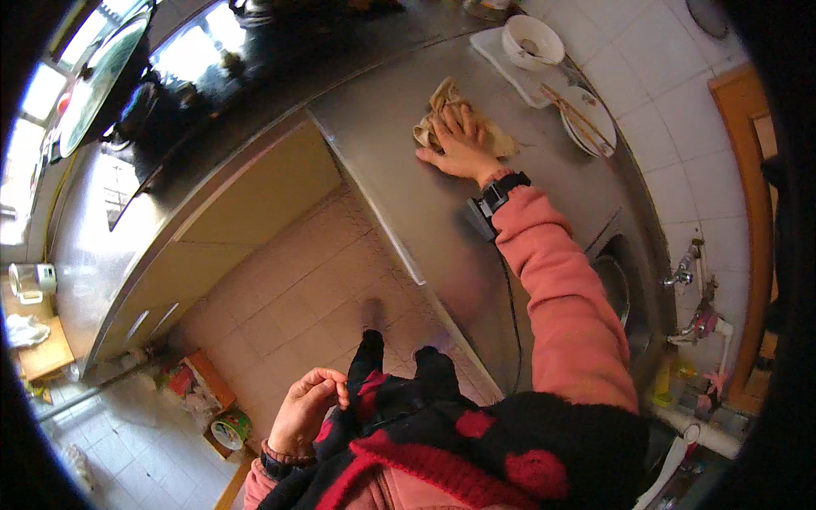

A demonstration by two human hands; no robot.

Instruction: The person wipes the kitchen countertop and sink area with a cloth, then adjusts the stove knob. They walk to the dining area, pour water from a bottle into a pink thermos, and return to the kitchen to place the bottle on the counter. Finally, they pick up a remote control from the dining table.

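Observation:
My right hand (460, 143) presses down on a crumpled tan cloth (500, 137) that lies on the stainless steel countertop (395, 172). Its fingers are spread over the cloth, hiding the cloth's middle. A strapped device with a cable (488, 213) sits at my right wrist. Low in front of my body, my left hand (308, 405) is curled, thumb against the fingers, near my black and red garment (408, 433). Nothing shows in its grasp.
Against the tiled wall stand a white bowl (534, 39) on a white board (497, 60) and stacked plates (590, 121) with chopsticks (574, 115) on top. A sink (612, 280) and tap (682, 274) are at right. A dark stovetop (280, 57) extends along the far side.

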